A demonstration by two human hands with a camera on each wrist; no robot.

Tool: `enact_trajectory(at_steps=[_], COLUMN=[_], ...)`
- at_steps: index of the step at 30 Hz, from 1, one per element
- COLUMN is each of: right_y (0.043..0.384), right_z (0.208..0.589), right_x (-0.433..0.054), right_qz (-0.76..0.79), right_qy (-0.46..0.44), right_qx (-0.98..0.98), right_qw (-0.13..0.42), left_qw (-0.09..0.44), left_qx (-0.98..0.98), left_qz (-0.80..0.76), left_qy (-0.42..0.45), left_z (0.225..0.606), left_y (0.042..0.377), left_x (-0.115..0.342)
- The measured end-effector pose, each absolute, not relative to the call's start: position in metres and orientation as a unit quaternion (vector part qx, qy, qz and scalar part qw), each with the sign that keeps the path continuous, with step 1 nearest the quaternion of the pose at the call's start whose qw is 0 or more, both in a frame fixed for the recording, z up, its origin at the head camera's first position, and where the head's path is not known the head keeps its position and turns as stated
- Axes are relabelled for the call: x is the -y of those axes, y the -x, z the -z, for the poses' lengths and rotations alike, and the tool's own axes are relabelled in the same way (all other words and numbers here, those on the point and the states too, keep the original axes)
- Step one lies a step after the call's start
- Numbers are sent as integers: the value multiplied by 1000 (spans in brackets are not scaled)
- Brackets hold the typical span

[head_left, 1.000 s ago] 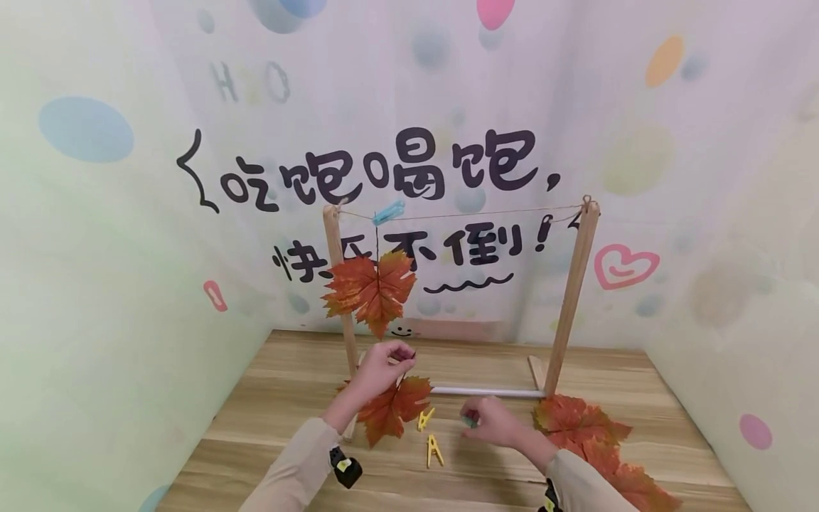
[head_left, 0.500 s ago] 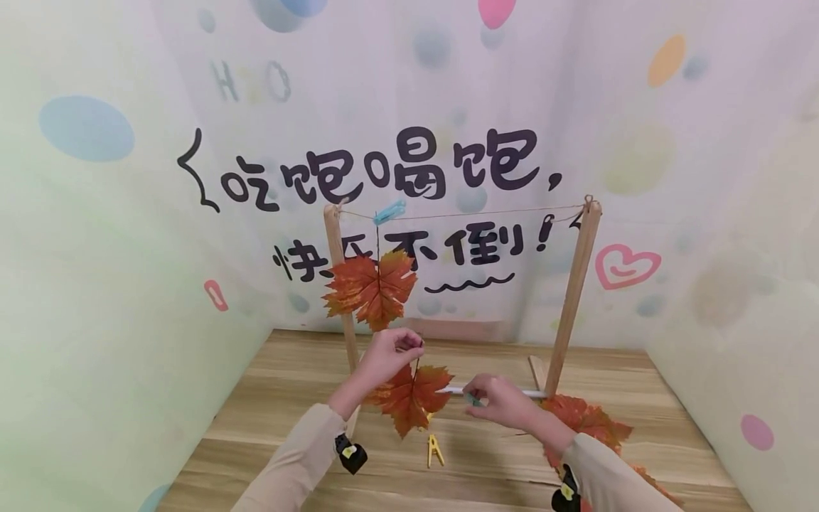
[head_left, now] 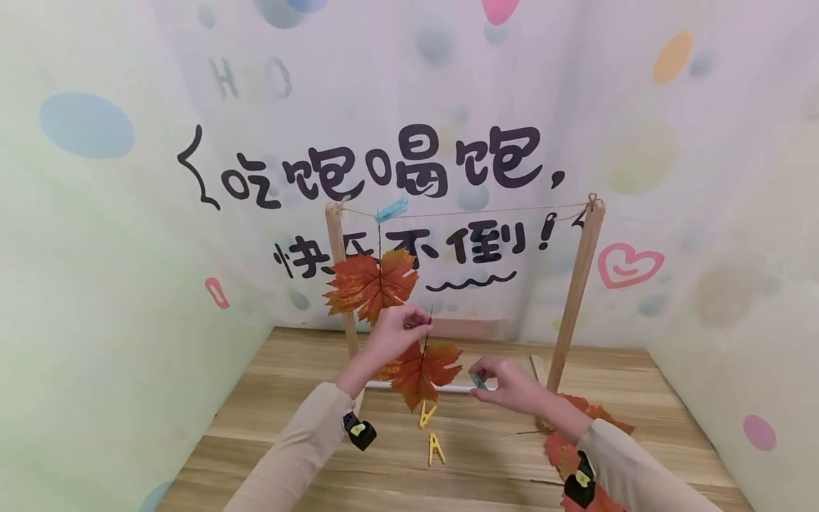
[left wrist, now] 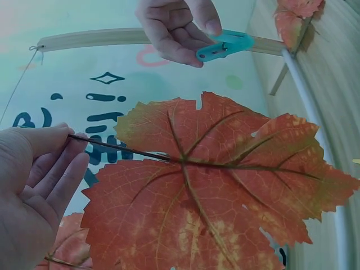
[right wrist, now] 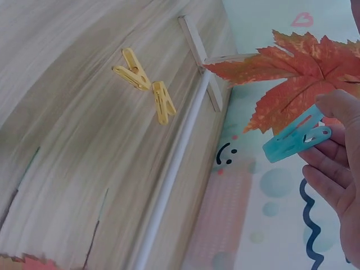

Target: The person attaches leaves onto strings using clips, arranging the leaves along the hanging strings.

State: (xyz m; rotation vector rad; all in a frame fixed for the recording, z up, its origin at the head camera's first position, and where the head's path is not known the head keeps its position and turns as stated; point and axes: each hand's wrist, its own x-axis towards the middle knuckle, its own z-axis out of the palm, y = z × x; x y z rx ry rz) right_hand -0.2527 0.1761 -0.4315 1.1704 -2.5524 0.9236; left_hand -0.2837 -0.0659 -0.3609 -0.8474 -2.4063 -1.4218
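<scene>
In the head view my left hand (head_left: 399, 333) pinches the dark stem of an orange-red artificial leaf (head_left: 422, 373). The leaf hangs below the fingers, clear of the table; the left wrist view shows its veined blade (left wrist: 225, 169) close up. My right hand (head_left: 508, 384), a little to the right, pinches a blue-green clothespin (right wrist: 292, 138) between thumb and fingers. Higher up, a string (head_left: 486, 212) runs between two wooden posts. Near its left end a light blue clothespin (head_left: 392, 210) holds another leaf (head_left: 374, 281) by its stem.
Two yellow clothespins (head_left: 436, 449) lie on the wooden table (head_left: 384, 476) in front of the frame's white bar (head_left: 461, 389). Several more leaves (head_left: 563, 451) lie at the right, partly behind my right forearm. The right post (head_left: 576, 299) stands just beyond that hand.
My left hand has lifted the leaf up and to the right, uncovering both yellow clothespins. My right hand, with its clothespin, has risen and shifted slightly right.
</scene>
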Motion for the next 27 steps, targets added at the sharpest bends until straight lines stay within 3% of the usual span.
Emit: enact_trajectory(at_steps=[7, 27], right_y=[251, 258], right_z=[417, 388], right_x=[-178, -182], right_qz=[-322, -362], right_qy=[-390, -410], right_qx=[857, 825], right_qw=[95, 141], left_qw=[137, 147], left_qx=[818, 807], left_qz=[475, 499], left_qy=[293, 277], left_z=[347, 306], left_y=[287, 298], left_x=[60, 50])
